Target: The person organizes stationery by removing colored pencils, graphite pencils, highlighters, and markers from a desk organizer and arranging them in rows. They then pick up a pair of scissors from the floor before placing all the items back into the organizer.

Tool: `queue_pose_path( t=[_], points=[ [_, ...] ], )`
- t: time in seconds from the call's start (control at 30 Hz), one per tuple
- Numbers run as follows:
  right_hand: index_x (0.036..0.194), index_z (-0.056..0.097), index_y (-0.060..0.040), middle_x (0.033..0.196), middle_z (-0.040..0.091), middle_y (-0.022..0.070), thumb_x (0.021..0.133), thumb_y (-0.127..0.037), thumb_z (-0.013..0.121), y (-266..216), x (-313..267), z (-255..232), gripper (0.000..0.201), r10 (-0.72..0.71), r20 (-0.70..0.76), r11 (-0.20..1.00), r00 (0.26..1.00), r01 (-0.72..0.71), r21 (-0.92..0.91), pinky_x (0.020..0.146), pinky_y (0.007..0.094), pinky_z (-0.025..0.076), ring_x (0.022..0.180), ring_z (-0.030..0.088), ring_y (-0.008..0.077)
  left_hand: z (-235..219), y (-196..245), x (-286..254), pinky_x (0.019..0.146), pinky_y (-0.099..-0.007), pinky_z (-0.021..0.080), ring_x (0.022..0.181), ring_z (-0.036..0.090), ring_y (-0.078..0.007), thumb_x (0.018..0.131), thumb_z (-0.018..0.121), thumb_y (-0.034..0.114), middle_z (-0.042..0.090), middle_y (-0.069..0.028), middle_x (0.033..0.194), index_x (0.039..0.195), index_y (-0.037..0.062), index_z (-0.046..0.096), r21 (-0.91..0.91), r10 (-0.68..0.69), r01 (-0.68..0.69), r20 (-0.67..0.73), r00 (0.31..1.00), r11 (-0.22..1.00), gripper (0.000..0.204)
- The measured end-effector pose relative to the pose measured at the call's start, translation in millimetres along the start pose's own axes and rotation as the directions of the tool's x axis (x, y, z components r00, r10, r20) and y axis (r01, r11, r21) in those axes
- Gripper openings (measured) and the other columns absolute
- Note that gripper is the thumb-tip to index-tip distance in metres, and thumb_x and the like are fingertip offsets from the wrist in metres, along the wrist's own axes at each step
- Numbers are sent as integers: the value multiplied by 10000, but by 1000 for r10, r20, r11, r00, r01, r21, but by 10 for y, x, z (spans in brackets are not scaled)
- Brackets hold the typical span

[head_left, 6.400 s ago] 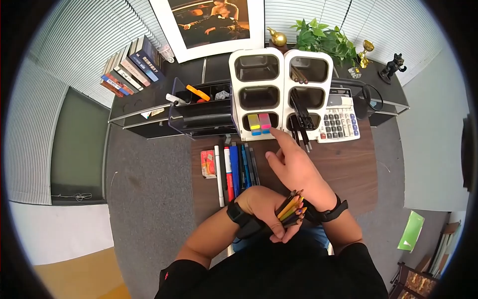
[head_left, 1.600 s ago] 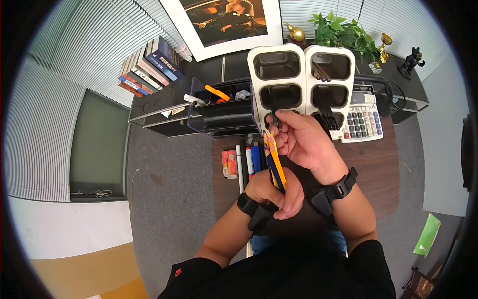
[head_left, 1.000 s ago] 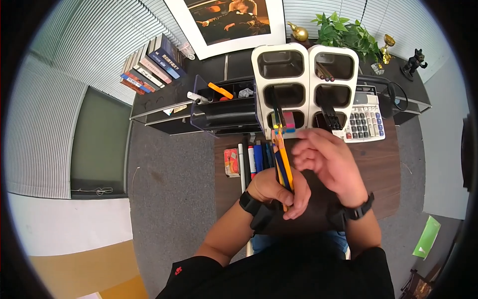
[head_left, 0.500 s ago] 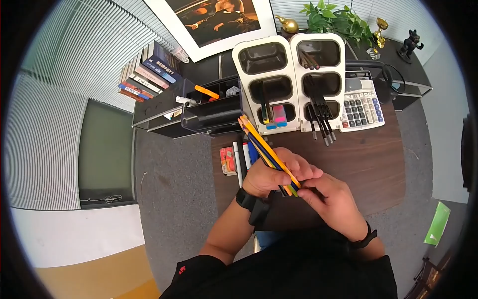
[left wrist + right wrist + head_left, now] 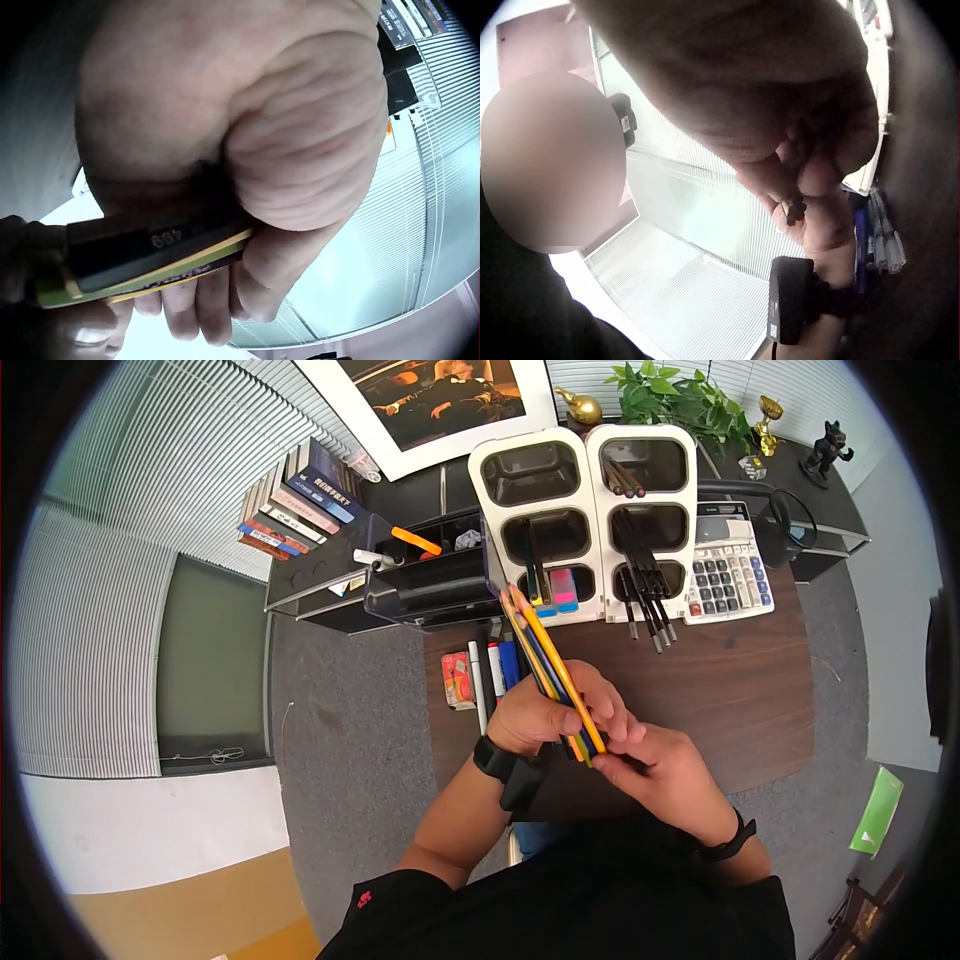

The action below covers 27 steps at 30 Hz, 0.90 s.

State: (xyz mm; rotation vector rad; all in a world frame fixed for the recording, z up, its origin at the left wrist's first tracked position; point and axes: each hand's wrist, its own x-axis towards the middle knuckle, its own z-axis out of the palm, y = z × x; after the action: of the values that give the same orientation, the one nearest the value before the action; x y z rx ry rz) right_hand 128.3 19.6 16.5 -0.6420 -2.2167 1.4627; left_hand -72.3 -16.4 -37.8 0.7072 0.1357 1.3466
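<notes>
My left hand (image 5: 545,710) holds a bundle of several pencils (image 5: 540,645), yellow, orange and dark blue, slanting over the desk with their sharpened tips toward the white organizer (image 5: 542,508). At the lower ends of the bundle, the thumb and fingers of my right hand (image 5: 665,765) pinch the pencils. The left wrist view shows dark and green pencil barrels (image 5: 157,251) crossing under the palm. Two dark pencils (image 5: 533,565) lean in the organizer's left column, in front of the pink highlighter (image 5: 564,588). Part of the bundle is hidden behind the left fingers.
Black pens (image 5: 645,565) stick out of the organizer's right column, with brown pencils (image 5: 622,477) above. A calculator (image 5: 730,580) stands at right. A clear pen tray (image 5: 430,590) is at left. Markers (image 5: 495,665) and a red box (image 5: 458,680) lie on the desk (image 5: 720,700).
Two dark pencils now stand in the organizer's left column, where my right hand was 1.6 seconds ago. That hand has come back down to the lower ends of the bundle.
</notes>
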Motion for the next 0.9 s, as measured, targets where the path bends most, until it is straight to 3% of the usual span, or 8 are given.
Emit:
queue_pose_path(
  t=[0.1,0.27,0.33,0.37,0.43,0.53,0.67,0.9],
  points=[
    [848,656,-21,790,641,124,838,-88,753,-76,-38,-122,119,-45,193,991,980,69,-117,592,390,511,684,649,306,13,21,-4,980,-526,521,1017,685,-367,878,780,209,703,-183,969,1076,-8,658,-78,-21,21,3,1000,997,318],
    [758,602,-12,708,580,120,811,-42,717,-179,-117,-287,130,-77,169,997,983,77,11,554,382,472,622,600,293,65,57,-15,983,-548,518,966,700,-408,901,750,211,695,-194,937,1095,-17,642,-168,-102,98,-17,995,981,318],
    [743,586,-9,688,560,114,806,-26,701,-198,-165,-391,132,-92,153,994,984,81,78,540,371,453,598,575,289,90,22,5,759,-473,605,841,727,-387,935,686,98,704,-219,895,1023,-6,673,-127,-4,-1,-39,999,992,137],
    [746,587,-5,678,544,108,801,-16,694,-224,-186,-451,121,-48,96,992,994,36,120,533,356,433,585,554,270,73,37,-19,759,-473,605,841,727,-387,935,686,98,704,-219,895,1023,-6,673,-127,-2,-3,-38,999,992,137],
    [765,605,7,663,533,87,820,-15,667,-275,-198,-472,86,76,-77,972,994,-57,228,525,319,391,580,524,190,17,78,-81,476,-319,494,550,647,-244,928,696,104,687,-178,742,899,-10,692,-261,-129,145,78,989,954,117],
    [749,620,11,616,549,20,920,-97,617,-382,19,-554,203,430,-44,851,902,-388,355,479,246,352,526,483,72,-9,88,-61,429,-282,371,458,532,-164,901,738,150,645,-131,641,828,-9,703,-253,-61,125,246,967,959,177],
    [787,627,10,607,533,10,966,-159,617,-285,405,-414,247,470,129,673,873,-449,587,418,219,308,465,441,64,-4,92,-29,389,-249,290,422,486,-120,898,753,167,632,-99,599,786,-12,713,-290,26,83,353,935,953,214],
    [841,654,7,648,559,25,988,-256,639,-151,901,-153,301,449,156,585,880,-421,693,418,223,348,468,466,84,-30,81,-51,378,-243,285,420,482,-110,900,752,178,642,-116,624,788,-13,710,-225,-17,107,368,930,969,226]
  ],
)
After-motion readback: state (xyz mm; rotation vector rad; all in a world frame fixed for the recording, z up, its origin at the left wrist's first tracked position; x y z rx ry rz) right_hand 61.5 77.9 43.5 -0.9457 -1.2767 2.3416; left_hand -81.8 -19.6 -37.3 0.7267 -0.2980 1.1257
